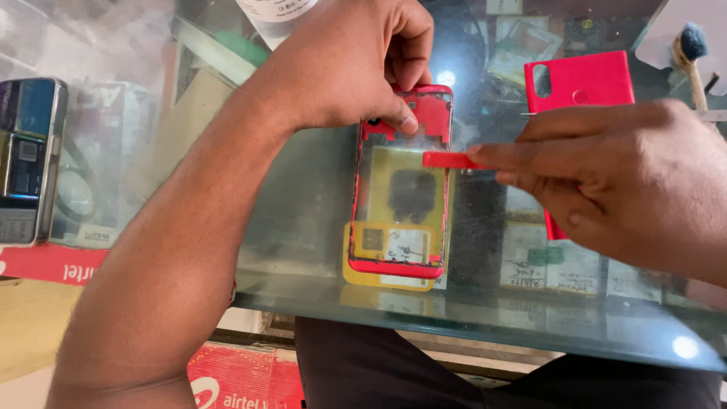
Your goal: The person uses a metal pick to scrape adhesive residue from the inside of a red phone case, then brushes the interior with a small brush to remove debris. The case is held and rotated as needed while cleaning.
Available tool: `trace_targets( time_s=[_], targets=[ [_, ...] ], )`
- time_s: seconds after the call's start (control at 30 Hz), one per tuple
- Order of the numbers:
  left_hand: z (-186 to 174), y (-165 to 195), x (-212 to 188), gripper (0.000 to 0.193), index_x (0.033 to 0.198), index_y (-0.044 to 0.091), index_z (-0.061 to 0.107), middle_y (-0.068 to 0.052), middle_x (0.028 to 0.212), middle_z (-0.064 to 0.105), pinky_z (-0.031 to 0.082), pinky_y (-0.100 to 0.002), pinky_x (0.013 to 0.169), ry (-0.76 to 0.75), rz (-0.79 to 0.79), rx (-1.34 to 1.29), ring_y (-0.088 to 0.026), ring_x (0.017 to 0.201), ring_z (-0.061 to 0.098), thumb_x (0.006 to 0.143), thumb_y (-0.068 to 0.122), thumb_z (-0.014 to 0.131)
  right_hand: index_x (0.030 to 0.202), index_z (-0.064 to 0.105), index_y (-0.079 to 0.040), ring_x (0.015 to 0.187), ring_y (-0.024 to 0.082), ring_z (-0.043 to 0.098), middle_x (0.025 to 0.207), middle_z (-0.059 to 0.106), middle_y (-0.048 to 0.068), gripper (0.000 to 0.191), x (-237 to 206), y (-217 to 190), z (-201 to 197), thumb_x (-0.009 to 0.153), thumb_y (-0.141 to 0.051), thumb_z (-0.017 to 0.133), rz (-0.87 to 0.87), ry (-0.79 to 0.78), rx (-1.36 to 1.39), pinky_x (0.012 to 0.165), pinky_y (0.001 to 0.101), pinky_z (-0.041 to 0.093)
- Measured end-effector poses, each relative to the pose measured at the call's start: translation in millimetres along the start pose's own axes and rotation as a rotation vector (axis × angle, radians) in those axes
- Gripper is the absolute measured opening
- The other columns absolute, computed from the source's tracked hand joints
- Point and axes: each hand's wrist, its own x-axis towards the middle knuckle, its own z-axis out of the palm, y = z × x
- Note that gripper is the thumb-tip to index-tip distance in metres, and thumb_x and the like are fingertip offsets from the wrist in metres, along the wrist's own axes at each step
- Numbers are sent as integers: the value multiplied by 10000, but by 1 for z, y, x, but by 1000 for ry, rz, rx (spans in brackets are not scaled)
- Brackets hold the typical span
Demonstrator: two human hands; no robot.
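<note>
L hand comes in from upper left, fingers curled round the top end of a red plastic phone mid-frame w/ an open centre, thumb pressed on its upper edge; frame lies flat on the glass counter top, roughly mid-view, lower end near the counter's front edge. R hand from the right, thumb & forefinger pinched shut on a small flat red plastic strip, its free tip touching the frame's right rail abt halfway down. Red plastic phone back cover w/ camera cut-out lies just beyond the R hand, partly hidden by it. Dark handset w/ silver edge at far left, well apart. Small brush w/ dark bristles at top right.
</note>
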Motion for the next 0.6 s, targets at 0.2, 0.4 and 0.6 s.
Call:
trace_targets(
  time_s=[0.2, 0.4, 0.6],
  targets=[
    [-1, 5, -1, 345, 694, 59, 563, 12, 756, 716, 561, -268, 597, 40, 58, 13, -95, 708, 719, 613, -6, 891, 1220, 782, -139, 627, 173, 671, 823, 718, 21, 311, 6, -1, -5, 928, -79, 695, 0, 125, -143, 523, 336, 547],
    [-2, 9, -1, 409, 674, 74, 522, 21, 697, 669, 530, -284, 584, -5, -81, -2, -106, 672, 690, 593, 52, 922, 1214, 797, -188, 575, 181, 640, 823, 711, 2, 292, 15, -10, -15, 947, -114, 706, 21, 109, -299, 499, 343, 518],
    [-2, 6, -1, 373, 695, 68, 544, -8, 690, 672, 531, -300, 586, 19, 24, -1, -118, 689, 712, 628, 12, 907, 1176, 822, -215, 555, 160, 634, 829, 715, -38, 334, 30, -24, -26, 893, -98, 690, -64, 131, -285, 467, 339, 498]
  ],
)
